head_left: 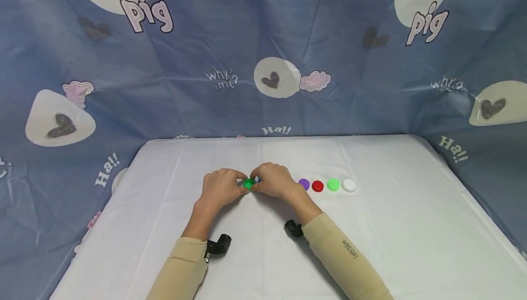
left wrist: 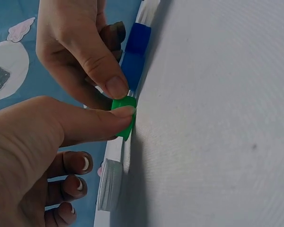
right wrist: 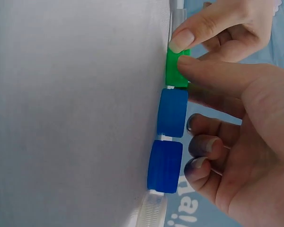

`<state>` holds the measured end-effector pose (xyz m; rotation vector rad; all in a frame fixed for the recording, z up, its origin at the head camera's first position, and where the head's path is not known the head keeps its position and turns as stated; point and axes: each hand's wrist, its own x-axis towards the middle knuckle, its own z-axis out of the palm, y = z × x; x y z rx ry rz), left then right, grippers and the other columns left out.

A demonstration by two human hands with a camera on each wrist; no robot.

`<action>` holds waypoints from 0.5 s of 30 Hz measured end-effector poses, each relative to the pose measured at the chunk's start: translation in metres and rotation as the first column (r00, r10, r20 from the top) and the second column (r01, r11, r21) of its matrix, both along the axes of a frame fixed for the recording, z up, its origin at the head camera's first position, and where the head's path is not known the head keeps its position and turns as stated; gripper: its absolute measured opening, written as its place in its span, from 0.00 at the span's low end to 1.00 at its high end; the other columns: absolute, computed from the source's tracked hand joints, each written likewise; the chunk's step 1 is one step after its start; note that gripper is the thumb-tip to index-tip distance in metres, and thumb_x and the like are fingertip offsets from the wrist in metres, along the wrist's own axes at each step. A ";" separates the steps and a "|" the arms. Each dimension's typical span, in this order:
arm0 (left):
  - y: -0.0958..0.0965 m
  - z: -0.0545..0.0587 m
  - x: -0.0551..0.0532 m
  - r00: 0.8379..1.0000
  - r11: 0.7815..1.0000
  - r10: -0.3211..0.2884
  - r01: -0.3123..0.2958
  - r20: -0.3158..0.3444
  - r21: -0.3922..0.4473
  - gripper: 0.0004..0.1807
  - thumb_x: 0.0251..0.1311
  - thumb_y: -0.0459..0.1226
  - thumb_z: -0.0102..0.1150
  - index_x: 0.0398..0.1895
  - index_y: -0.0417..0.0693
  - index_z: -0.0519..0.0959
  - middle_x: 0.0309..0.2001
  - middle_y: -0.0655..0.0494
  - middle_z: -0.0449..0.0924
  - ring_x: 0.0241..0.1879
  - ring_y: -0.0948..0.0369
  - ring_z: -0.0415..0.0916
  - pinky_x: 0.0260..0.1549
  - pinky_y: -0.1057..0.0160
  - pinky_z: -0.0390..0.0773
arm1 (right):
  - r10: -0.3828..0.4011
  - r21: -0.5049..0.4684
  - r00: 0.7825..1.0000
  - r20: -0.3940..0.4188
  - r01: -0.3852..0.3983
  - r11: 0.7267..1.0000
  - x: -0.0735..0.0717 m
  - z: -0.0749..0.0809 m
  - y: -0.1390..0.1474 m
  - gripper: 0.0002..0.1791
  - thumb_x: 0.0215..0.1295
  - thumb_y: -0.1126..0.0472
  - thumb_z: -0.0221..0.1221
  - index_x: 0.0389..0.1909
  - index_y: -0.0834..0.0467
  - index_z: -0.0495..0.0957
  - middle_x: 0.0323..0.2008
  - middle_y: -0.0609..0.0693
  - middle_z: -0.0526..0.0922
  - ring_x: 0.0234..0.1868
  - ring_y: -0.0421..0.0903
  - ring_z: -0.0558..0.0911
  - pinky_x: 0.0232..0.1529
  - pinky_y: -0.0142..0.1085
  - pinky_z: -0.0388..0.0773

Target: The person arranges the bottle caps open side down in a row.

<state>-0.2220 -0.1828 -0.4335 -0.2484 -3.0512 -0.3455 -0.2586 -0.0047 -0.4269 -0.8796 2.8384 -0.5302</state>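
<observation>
My left hand and right hand meet over the white cloth, pinching a green bottle cap from either side. In the left wrist view, the left thumb presses on the green cap while the right thumb lies at its upper edge. Two blue bottle caps line up beside the green one, close by the right hand's curled lower fingers. Past them is a pale ridged cap. Near the left hand, another whitish ridged cap stands on the cloth.
To the right of the hands, a purple cap, a red cap, a light green cap and a white cap form a row. A blue printed curtain rises behind the white-covered table.
</observation>
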 end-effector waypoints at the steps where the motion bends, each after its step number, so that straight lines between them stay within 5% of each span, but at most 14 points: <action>1: 0.000 0.000 0.000 1.000 1.000 -0.001 0.001 -0.004 0.000 0.18 0.51 0.53 0.73 0.46 0.66 0.88 0.33 0.59 0.87 0.17 0.61 0.65 0.16 0.61 0.63 | 0.001 -0.002 1.000 -0.001 -0.001 1.000 0.000 0.000 0.000 0.15 0.59 0.50 0.70 0.46 0.46 0.87 0.43 0.42 0.87 0.37 0.39 0.79 0.33 0.38 0.75; 7: 0.000 0.000 0.001 0.999 1.000 -0.023 0.023 -0.030 0.007 0.17 0.50 0.54 0.73 0.45 0.68 0.88 0.20 0.63 0.79 0.16 0.62 0.63 0.14 0.61 0.61 | -0.003 -0.018 1.000 -0.012 0.003 1.000 0.001 0.000 0.002 0.14 0.57 0.50 0.70 0.45 0.46 0.87 0.42 0.42 0.87 0.37 0.40 0.79 0.33 0.38 0.75; 15: -0.005 0.007 0.000 0.997 0.998 -0.036 0.039 -0.073 0.039 0.17 0.50 0.56 0.73 0.44 0.71 0.88 0.26 0.65 0.81 0.20 0.64 0.69 0.16 0.61 0.65 | 0.000 -0.080 1.000 -0.004 -0.001 0.997 -0.001 0.005 0.006 0.17 0.59 0.48 0.69 0.50 0.43 0.86 0.37 0.41 0.85 0.33 0.38 0.77 0.29 0.35 0.73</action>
